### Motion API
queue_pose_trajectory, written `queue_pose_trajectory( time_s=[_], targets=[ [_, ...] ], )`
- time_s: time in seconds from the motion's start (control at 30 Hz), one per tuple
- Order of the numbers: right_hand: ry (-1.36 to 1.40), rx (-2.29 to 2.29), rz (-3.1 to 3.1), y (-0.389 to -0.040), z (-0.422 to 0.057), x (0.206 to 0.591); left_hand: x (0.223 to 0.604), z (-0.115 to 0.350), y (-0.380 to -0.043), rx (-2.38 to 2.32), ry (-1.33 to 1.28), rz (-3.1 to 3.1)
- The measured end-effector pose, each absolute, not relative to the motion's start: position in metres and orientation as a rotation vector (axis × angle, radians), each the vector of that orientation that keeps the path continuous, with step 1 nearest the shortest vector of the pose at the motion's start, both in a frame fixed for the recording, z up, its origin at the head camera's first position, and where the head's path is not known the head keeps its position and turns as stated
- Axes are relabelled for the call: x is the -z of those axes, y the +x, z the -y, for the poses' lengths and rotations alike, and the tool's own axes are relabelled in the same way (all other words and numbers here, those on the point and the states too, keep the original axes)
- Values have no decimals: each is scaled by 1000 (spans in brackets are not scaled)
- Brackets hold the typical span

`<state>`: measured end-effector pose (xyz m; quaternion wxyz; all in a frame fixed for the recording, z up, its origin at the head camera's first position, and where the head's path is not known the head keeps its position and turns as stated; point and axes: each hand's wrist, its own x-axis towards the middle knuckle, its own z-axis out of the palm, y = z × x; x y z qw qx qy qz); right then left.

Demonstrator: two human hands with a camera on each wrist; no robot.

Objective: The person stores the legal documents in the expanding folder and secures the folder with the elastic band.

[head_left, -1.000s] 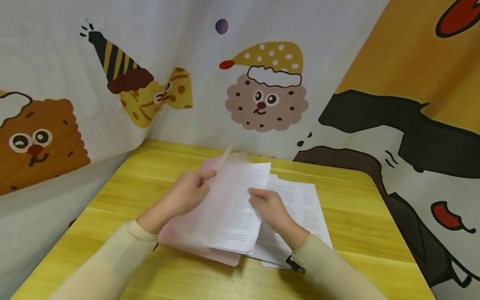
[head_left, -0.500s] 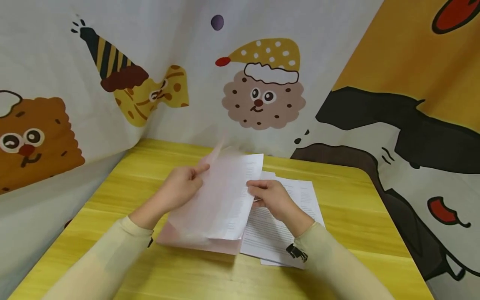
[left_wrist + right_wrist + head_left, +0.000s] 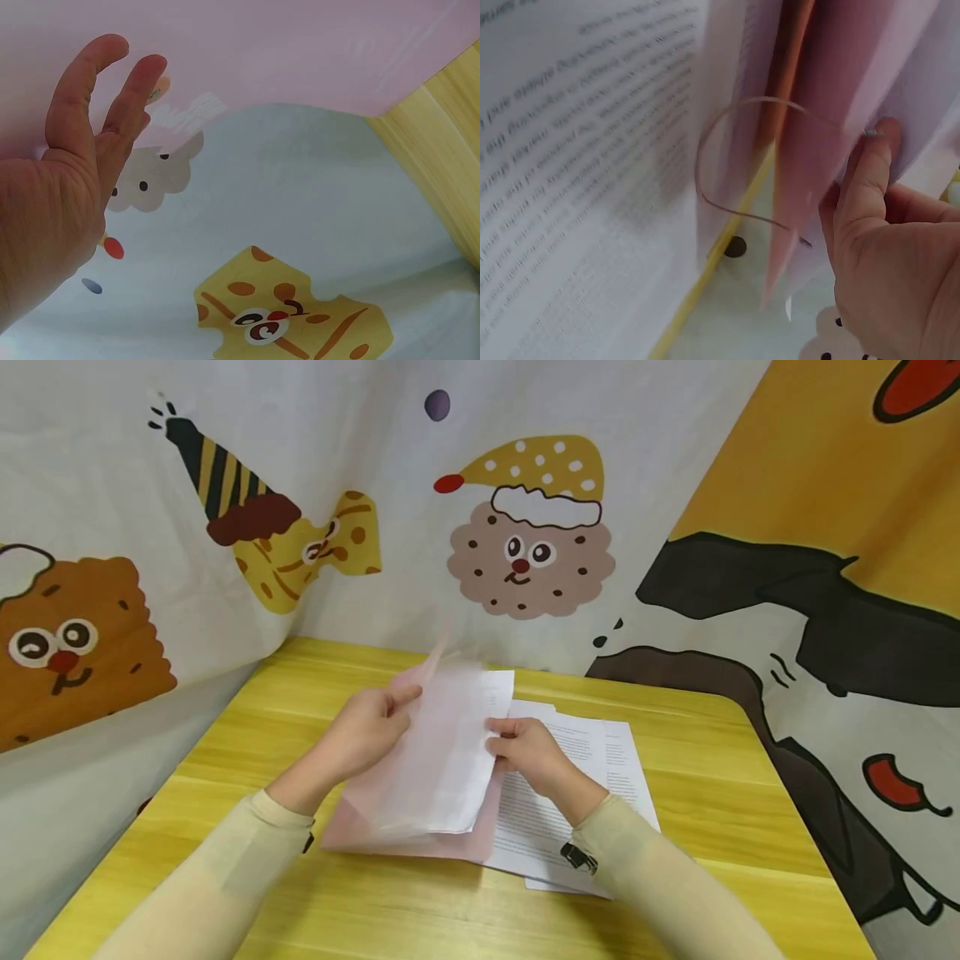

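A translucent pink folder (image 3: 360, 818) lies spread at mid-table, its cover lifted. My left hand (image 3: 367, 731) grips the cover's left side; in the left wrist view the pink sheet (image 3: 300, 52) rises behind the thumb and finger. White printed sheets (image 3: 459, 802) stand tilted inside the folder, and my right hand (image 3: 536, 756) pinches their right edge. Seen from the right wrist, a thin brown cord (image 3: 699, 161) loops out from the folder (image 3: 832, 97) near those fingers. Beneath the right hand lies a stack of printed papers (image 3: 536, 835), partly covered by the folder.
The yellow wood-grain table (image 3: 225, 735) ends at the back against a white curtain (image 3: 405, 410) with cartoon prints. Bare tabletop shows in front of the folder and at both sides. A black strap piece (image 3: 579, 857) hangs at the right wrist.
The sheets in my right hand have moved left, further behind the folder's cover, and less print shows on them. The folder's lower right corner has shifted over the paper stack.
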<state>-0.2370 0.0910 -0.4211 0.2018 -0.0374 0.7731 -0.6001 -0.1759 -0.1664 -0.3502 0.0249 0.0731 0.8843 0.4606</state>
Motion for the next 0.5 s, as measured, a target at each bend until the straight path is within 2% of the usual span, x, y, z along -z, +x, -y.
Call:
queue_pose_trajectory(
  time_s=[0.23, 0.5],
  targets=[
    [-16, 1750, -2122, -233, -88, 435, 353, 165, -176, -1459, 194, -2739],
    [-165, 1625, -2063, -231, -90, 437, 360, 158, -176, -1445, 226, -2732]
  ],
)
